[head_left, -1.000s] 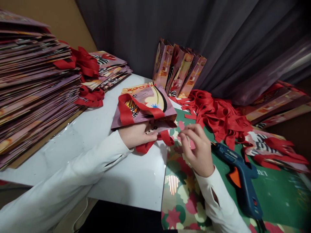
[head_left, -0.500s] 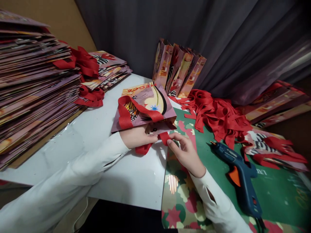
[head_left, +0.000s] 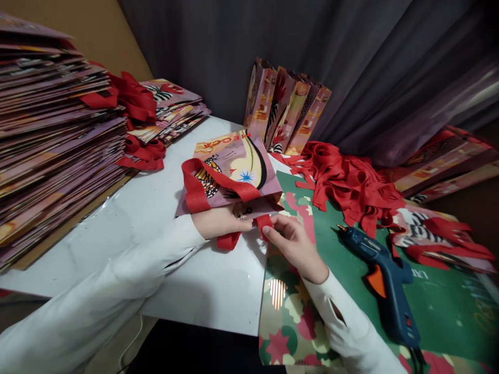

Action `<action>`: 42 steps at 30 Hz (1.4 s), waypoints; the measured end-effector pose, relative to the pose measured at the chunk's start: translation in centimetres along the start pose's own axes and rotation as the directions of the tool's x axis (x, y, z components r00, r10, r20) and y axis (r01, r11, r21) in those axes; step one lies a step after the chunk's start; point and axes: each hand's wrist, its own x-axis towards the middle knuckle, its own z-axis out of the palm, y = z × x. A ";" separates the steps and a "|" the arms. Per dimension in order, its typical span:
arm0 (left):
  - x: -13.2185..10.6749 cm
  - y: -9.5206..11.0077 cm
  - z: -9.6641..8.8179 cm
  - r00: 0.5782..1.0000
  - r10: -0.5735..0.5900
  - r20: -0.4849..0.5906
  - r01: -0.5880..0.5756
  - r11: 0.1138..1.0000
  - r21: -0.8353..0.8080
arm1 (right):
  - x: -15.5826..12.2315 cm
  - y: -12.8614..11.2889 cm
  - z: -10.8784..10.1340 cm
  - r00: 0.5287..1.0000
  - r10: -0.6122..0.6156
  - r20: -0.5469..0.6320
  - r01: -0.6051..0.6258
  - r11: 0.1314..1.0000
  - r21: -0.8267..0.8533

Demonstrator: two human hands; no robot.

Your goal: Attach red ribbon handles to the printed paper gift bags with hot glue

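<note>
Head view: the left hand (head_left: 218, 222) lies at the mouth of a butterfly-printed bag (head_left: 234, 164), fingers partly hidden, so I cannot tell whether they clamp anything. The bag lies on the counter (head_left: 218, 301), mouth toward the person, contents unseen. At the mouth's right, a red strap (head_left: 262, 223) runs toward the person, left of the nearer right hand (head_left: 299, 248), whose fingers pinch it.

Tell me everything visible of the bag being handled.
The purple, paper-looking bag is on its side over the white table, mouth toward the viewer, butterfly and blue starburst printed uppermost. A red, fabric-like handle loops across that face. The left hand touches the mouth; the right hand pinches another red strap.
</note>
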 end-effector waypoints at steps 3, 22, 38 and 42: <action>0.0 -0.1 -0.1 0.999 0.042 0.012 -0.042 0.999 0.020 | 0.0 0.0 0.0 0.998 0.066 0.012 -0.066 0.996 0.065; -0.5 -0.8 0.1 0.999 -0.033 -0.010 0.034 0.993 0.110 | -0.5 -1.4 0.0 0.977 0.180 0.113 -0.198 0.965 0.174; -0.3 -0.4 0.0 0.999 -0.005 -0.043 0.008 0.998 0.066 | -0.5 -1.0 -0.2 0.979 0.173 0.107 -0.191 0.963 0.193; -0.2 -0.3 0.2 0.994 -0.025 -0.106 0.033 0.997 0.073 | -0.4 -0.9 0.0 0.992 0.123 -0.015 -0.118 0.976 0.181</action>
